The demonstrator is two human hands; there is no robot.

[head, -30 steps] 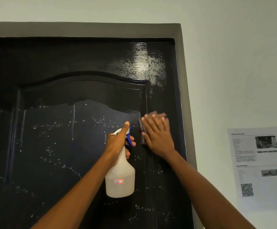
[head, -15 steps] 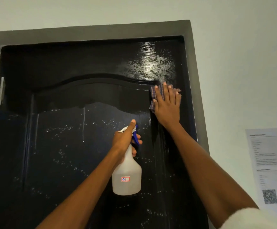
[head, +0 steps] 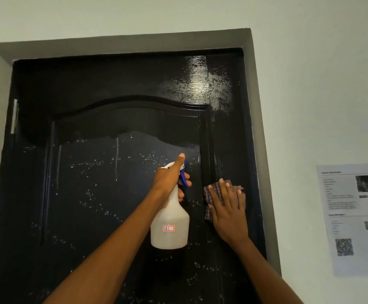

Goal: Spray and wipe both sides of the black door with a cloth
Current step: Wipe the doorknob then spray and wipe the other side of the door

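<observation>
**Cloth flat on the door's right side, spray bottle held beside it**

The right hand lies flat with straight fingers, pressing a checked cloth against the black door. The cloth peeks out above and to the left of the fingers. It sits on the door's right-hand strip, between the raised panel moulding and the grey frame.

The left hand grips the neck of a white spray bottle, just left of the cloth and in front of the door's centre panel. The thumb lies along the top of the spray head, and fingers curl round the blue trigger. The bottle hangs upright below the hand, and a small red-edged label on its body reads 41.

Water droplets dot the door's centre panel around and left of the bottle, and a thin run trails down above them. The upper part of the door looks smeared and glossy, with a bright reflection near its top right corner.

To the right of the door, on the pale wall, hangs a printed sheet with text, small pictures and a square code; its words are too small to read.
</observation>
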